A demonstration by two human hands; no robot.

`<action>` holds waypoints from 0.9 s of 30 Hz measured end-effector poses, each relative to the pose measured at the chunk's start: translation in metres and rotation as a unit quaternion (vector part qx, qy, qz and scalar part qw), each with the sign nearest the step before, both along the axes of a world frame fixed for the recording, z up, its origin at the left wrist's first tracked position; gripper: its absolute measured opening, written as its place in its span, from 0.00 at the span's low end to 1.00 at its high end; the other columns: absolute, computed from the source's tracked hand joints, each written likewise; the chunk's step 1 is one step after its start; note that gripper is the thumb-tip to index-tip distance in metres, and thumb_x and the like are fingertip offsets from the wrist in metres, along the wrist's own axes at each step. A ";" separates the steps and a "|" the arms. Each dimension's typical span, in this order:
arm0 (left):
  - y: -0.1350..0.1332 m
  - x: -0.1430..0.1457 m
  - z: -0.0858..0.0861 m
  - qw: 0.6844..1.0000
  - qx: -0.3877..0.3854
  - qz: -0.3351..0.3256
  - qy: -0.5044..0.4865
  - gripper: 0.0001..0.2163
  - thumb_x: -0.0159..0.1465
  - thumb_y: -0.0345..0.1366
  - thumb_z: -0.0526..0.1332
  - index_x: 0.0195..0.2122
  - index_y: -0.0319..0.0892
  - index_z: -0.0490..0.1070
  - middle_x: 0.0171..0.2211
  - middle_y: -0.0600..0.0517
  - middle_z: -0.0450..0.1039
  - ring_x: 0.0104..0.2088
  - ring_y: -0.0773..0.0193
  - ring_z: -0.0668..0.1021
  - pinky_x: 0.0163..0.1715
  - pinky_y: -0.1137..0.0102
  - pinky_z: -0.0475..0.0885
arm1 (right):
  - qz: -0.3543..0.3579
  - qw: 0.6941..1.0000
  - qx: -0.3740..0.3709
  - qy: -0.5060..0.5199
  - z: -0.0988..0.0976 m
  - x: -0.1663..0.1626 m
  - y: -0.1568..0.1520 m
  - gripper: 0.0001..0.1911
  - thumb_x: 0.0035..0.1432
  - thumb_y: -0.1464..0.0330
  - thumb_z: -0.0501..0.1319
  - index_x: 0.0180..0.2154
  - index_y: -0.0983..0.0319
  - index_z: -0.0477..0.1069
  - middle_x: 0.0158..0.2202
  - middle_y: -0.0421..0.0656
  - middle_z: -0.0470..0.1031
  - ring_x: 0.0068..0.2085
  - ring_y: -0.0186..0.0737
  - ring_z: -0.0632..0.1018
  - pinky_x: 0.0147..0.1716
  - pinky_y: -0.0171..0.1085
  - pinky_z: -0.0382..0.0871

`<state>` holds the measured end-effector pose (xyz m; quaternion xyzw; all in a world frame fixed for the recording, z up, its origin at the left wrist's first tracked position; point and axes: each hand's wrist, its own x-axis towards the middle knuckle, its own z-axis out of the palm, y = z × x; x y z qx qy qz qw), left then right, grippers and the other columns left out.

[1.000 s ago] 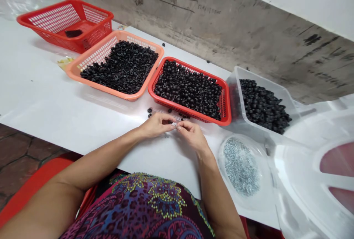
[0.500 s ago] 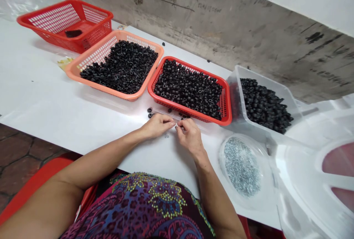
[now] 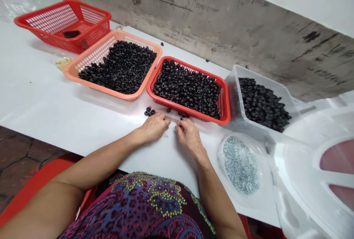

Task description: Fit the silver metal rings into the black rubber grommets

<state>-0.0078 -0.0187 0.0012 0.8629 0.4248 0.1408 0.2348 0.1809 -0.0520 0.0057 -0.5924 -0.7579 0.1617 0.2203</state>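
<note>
My left hand rests curled on the white table, just below a small cluster of black rings. My right hand is a short way to its right, fingertips pinched together close to the table. Anything held in either hand is hidden or too small to see. A few loose black rings lie just above my right fingers, by the front rim of a red basket. That basket is heaped with black rings.
An orange basket of black rings and a clear tub of them flank the red basket. Behind stands a red basket with a dark lump. A round clear dish holds silvery small parts. A concrete wall runs behind the table.
My hands have drawn apart; earlier their fingertips met over a small silvery piece. The black rings by my left hand now form a larger cluster.
</note>
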 end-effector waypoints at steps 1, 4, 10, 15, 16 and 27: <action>0.000 0.000 0.000 1.000 -0.004 -0.001 -0.003 0.08 0.63 0.30 0.58 0.38 0.36 0.78 0.36 0.42 0.72 0.41 0.50 0.76 0.43 0.57 0.71 | 0.000 1.000 -0.003 0.004 0.000 0.000 0.000 0.06 0.59 0.73 0.57 0.31 0.60 0.72 0.32 0.46 0.72 0.36 0.45 0.73 0.37 0.40 0.68; 0.004 -0.001 0.002 0.994 -0.057 0.024 -0.087 0.10 0.62 0.28 0.59 0.42 0.37 0.78 0.39 0.42 0.74 0.42 0.51 0.77 0.46 0.56 0.71 | -0.004 0.999 -0.017 0.031 0.002 -0.001 0.000 0.06 0.58 0.72 0.57 0.32 0.61 0.73 0.32 0.46 0.73 0.36 0.45 0.74 0.38 0.40 0.68; 0.006 0.001 0.007 0.849 -0.355 0.094 -0.380 0.11 0.60 0.26 0.60 0.44 0.38 0.76 0.32 0.50 0.77 0.30 0.66 0.77 0.33 0.68 0.72 | 0.001 0.977 -0.105 0.185 0.013 0.000 0.000 0.07 0.58 0.69 0.57 0.33 0.60 0.74 0.32 0.43 0.76 0.36 0.42 0.75 0.38 0.39 0.68; 0.002 0.006 0.005 0.726 -0.472 0.120 -0.486 0.07 0.57 0.26 0.64 0.37 0.37 0.72 0.28 0.51 0.75 0.26 0.70 0.76 0.26 0.73 0.68 | 0.004 0.943 -0.174 0.285 0.021 -0.001 -0.001 0.09 0.59 0.64 0.59 0.34 0.61 0.75 0.33 0.43 0.79 0.36 0.41 0.77 0.38 0.38 0.68; 0.002 0.006 0.005 0.717 -0.479 0.121 -0.492 0.07 0.56 0.25 0.64 0.36 0.37 0.72 0.28 0.51 0.75 0.26 0.69 0.76 0.26 0.73 0.68 | 0.006 0.940 -0.180 0.291 0.022 -0.001 -0.001 0.09 0.58 0.64 0.59 0.33 0.61 0.75 0.32 0.43 0.78 0.35 0.41 0.76 0.38 0.38 0.68; -0.004 0.008 0.017 0.798 -0.408 0.119 -0.428 0.04 0.53 0.25 0.63 0.31 0.35 0.75 0.20 0.57 0.69 0.22 0.72 0.67 0.26 0.73 0.61 | 0.001 0.950 -0.199 0.242 0.021 -0.003 -0.001 0.13 0.57 0.61 0.58 0.26 0.62 0.72 0.22 0.37 0.67 0.25 0.33 0.65 0.27 0.34 0.58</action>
